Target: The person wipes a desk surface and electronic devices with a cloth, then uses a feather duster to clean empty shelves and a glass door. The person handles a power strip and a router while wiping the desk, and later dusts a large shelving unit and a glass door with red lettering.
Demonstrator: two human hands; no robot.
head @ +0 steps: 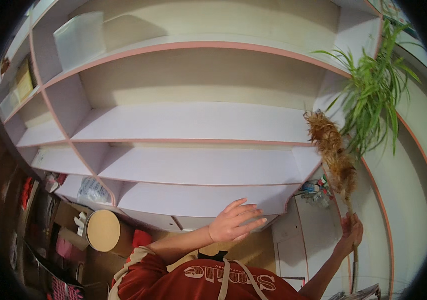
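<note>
A brown feather duster [333, 150] is held upright by its stick in my right hand [351, 230], at the right of the view. Its feathered head reaches the right end of a white shelf [198, 122] with pink edging, just beside a hanging green spider plant [372, 93]. Whether the feathers touch the shelf or the leaves, I cannot tell. My left hand [236, 221] is held out before my body with its fingers spread, holding nothing, in front of the lower shelves [206, 195].
A clear plastic container [80, 41] stands at the upper left shelf. Small bottles and packets [316, 189] sit in the lower right corner. A round drum with a tan lid [103, 230] and cardboard boxes [67, 217] stand at lower left. Curved side shelves [378, 198] line the right.
</note>
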